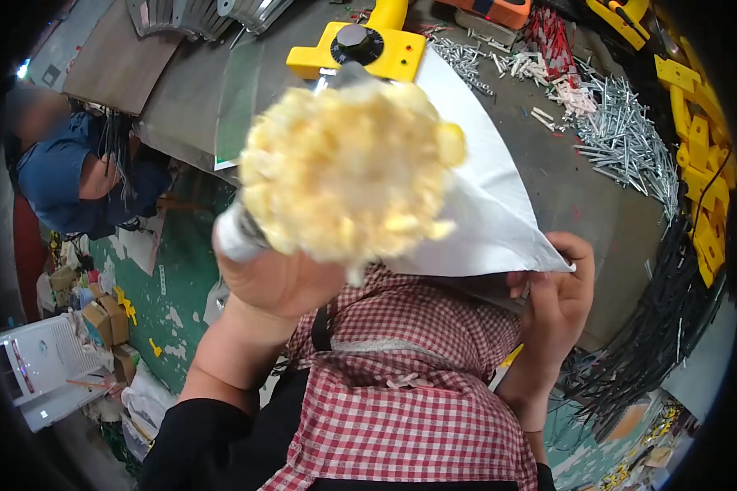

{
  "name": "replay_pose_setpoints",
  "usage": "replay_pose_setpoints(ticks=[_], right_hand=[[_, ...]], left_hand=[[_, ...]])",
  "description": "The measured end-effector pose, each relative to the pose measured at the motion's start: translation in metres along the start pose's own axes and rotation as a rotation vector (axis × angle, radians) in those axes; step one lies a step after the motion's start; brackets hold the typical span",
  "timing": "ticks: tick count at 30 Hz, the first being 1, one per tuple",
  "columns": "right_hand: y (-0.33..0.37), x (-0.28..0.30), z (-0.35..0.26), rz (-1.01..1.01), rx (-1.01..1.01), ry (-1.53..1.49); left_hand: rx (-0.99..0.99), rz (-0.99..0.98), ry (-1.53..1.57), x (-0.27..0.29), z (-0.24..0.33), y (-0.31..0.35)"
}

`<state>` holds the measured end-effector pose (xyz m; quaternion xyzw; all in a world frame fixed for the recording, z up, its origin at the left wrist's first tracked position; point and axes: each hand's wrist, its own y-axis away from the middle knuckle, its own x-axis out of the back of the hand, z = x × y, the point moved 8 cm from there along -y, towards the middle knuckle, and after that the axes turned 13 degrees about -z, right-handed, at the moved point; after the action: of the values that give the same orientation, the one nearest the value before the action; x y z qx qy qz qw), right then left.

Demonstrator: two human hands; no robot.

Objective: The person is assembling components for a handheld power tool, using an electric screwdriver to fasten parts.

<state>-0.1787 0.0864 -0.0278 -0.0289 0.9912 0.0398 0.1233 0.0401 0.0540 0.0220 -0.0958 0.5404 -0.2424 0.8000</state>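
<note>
Close to the camera, end-on and blurred, is a corn cob (348,168) with pale yellow kernels. My left hand (282,274) is closed around it from below, most of its fingers hidden behind the cob. One digit of that hand has a white wrapping (239,233). My right hand (561,295) pinches the near right corner of a white sheet (495,209), between thumb and fingers. The sheet spreads from the table toward my lap, partly behind the corn. Whether it is cloth or paper I cannot tell.
Beyond the corn, a yellow tool body with a black dial (356,51) lies on the grey table (606,245). Loose screws (622,123), red-and-white small parts, yellow plastic pieces (700,164) and black cables (663,327) fill the right side. Another person (61,176) sits at left.
</note>
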Motion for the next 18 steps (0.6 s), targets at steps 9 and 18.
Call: replay_pose_setpoints(ticks=[9, 18], right_hand=[[0.042, -0.069, 0.025, -1.022, 0.005, 0.485], [0.094, -0.093, 0.081, -1.394, -0.021, 0.56]], left_hand=[[-0.202, 0.182, -0.232, 0.005, 0.051, 0.022], [-0.218, 0.214, -0.233, 0.004, 0.055, 0.029]])
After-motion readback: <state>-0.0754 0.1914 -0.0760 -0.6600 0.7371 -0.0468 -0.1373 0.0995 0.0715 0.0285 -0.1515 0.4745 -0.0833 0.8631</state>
